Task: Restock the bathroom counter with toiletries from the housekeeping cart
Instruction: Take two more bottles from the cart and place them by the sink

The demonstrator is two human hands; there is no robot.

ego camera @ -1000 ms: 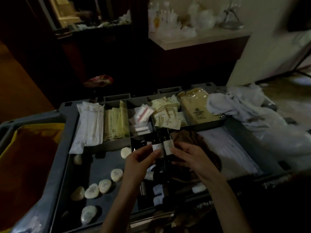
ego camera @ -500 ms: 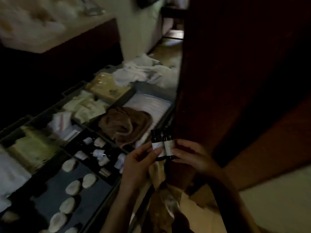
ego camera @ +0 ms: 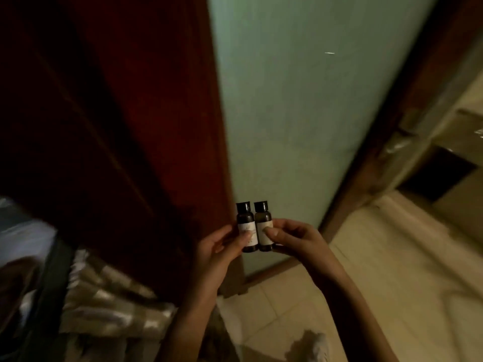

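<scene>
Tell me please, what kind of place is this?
Probably a hotel room, at the bathroom entrance: a frosted glass panel beside dark red wood, a pale tiled floor, and two miniature toiletry bottles held by the left hand and right hand.

Two small dark bottles [ego camera: 253,227] with black caps and pale labels stand upright, side by side and touching, pinched between a left hand [ego camera: 220,244] and a right hand [ego camera: 295,237] before a frosted glass panel [ego camera: 300,100], beside a dark red wooden door [ego camera: 130,126], above pale floor tiles [ego camera: 379,257].
</scene>
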